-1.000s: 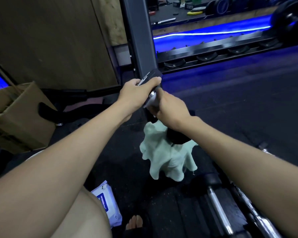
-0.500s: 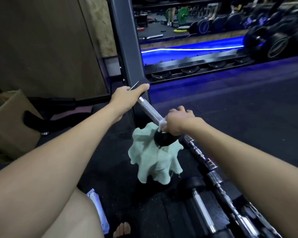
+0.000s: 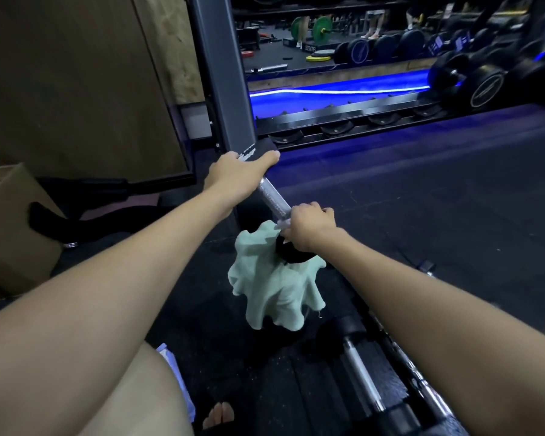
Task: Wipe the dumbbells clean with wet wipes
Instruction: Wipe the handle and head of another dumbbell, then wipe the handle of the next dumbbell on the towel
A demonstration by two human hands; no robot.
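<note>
1. Head view: left hand [image 3: 233, 176] gripping upper black end of dumbbell [image 3: 272, 198], held tilted above floor [image 3: 422, 215].
2. Right hand [image 3: 307, 228] closed round white wet wipe [image 3: 282, 223] on knurled handle, near lower end.
3. Green cloth [image 3: 271, 284] draped at lower end.

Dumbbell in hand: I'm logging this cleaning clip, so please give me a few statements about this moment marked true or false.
1. The left hand grips the dumbbell's upper black head. True.
2. The right hand holds nothing. False: it is curled round the lower end of the knurled handle, with a white wipe peeking out beside its fingers.
3. The green cloth lies flat on the floor. False: it hangs draped below the right hand around the lower head.
4. Another dumbbell lies on the floor at lower right. True.
5. The rack at the back is full of dumbbells along its whole length. False: several cradles nearest the post are empty.
</note>
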